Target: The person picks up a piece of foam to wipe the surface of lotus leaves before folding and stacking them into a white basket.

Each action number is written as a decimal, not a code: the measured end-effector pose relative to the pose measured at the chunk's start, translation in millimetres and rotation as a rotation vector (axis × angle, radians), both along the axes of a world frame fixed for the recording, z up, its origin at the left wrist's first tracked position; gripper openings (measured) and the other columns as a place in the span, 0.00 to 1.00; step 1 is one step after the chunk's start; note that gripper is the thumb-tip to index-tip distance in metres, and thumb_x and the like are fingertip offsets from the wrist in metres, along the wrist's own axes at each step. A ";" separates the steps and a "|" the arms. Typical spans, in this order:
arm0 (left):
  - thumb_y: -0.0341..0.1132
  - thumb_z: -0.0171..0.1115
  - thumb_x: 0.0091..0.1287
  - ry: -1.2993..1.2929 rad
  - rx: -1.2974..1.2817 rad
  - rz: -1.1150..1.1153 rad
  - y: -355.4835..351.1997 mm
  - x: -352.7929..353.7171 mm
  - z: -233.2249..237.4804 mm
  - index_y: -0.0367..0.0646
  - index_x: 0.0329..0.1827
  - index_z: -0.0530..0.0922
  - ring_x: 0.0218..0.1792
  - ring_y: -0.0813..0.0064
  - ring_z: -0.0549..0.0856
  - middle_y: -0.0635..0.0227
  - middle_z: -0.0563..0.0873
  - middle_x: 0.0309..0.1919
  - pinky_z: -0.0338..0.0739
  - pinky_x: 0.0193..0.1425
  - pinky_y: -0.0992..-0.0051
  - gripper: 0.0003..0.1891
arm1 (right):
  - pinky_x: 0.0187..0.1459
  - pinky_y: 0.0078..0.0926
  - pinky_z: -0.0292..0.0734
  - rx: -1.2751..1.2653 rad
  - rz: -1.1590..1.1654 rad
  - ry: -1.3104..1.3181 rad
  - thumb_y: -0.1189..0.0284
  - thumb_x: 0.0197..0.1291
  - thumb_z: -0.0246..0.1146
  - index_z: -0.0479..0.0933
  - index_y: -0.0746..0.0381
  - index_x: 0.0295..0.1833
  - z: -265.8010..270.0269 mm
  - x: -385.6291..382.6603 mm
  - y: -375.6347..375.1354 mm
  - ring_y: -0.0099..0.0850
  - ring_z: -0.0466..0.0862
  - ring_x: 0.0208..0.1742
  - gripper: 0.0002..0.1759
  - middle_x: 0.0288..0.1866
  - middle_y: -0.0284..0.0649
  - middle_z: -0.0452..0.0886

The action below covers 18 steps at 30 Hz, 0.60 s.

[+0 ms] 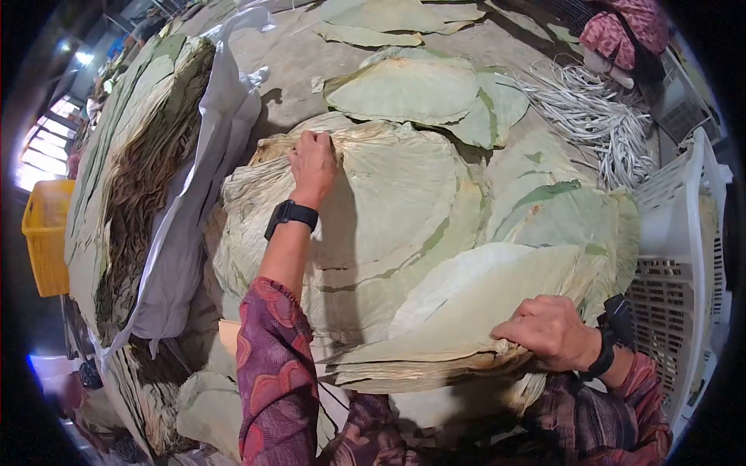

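Observation:
My left hand (313, 161), with a dark watch on its wrist, is closed at the gathered, brownish edge of a wide pile of large pale-green dried leaves (396, 194). Its fingertips are turned down, so what they pinch is partly hidden. Nearer to me, my right hand (548, 330), a dark band at its wrist, grips the crumpled right end of a stack of folded dried leaves (458, 311). The thumb lies on top of that stack, whose layered edges face me. Folded halves overlap the right front of the wide pile.
A tall leaf bundle (148, 155) stands at left beside white sheeting (186, 202). A yellow crate (48, 233) is farther left. At right are a white plastic basket (676, 256) and white strips (598, 116). More leaves (412, 85) lie beyond, near another person's patterned sleeve (622, 35).

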<state>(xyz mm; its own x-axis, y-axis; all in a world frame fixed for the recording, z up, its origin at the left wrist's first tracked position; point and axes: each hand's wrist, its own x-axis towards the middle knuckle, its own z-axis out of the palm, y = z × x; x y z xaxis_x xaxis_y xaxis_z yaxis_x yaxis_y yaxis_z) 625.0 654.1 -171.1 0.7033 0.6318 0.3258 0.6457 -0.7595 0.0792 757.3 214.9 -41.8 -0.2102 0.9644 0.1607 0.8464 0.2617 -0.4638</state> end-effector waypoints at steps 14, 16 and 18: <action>0.27 0.66 0.57 -0.096 -0.369 -0.273 -192.5 -51.5 57.8 0.45 0.60 0.71 0.28 0.53 0.85 0.56 0.84 0.29 0.78 0.29 0.57 0.26 | 0.56 0.29 0.80 0.530 -1.021 0.703 0.72 0.66 0.65 0.77 0.64 0.58 33.2 63.3 -58.4 0.35 0.85 0.47 0.16 0.48 0.38 0.84; 0.24 0.64 0.55 -0.138 -0.570 -0.585 -260.3 -72.5 55.8 0.43 0.62 0.71 0.35 0.54 0.87 0.55 0.85 0.37 0.81 0.35 0.61 0.28 | 0.58 0.28 0.79 0.553 -1.059 0.166 0.76 0.66 0.65 0.76 0.64 0.59 38.3 65.0 -59.2 0.34 0.85 0.49 0.17 0.49 0.37 0.84; 0.26 0.62 0.58 0.012 -1.065 -0.811 -309.0 -80.8 69.9 0.41 0.70 0.68 0.45 0.51 0.87 0.53 0.85 0.46 0.82 0.47 0.59 0.32 | 0.57 0.27 0.79 0.622 -1.113 0.291 0.82 0.61 0.67 0.77 0.63 0.53 40.7 56.4 -51.2 0.35 0.85 0.49 0.15 0.51 0.39 0.84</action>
<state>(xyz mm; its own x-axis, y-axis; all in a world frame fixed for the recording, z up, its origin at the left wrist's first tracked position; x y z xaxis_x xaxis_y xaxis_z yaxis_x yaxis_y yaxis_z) 544.2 345.1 -101.1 0.9973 -0.0220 -0.0698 0.0496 -0.4983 0.8656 813.6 163.6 -1.1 0.7647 0.3459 0.5437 0.6366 -0.2742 -0.7208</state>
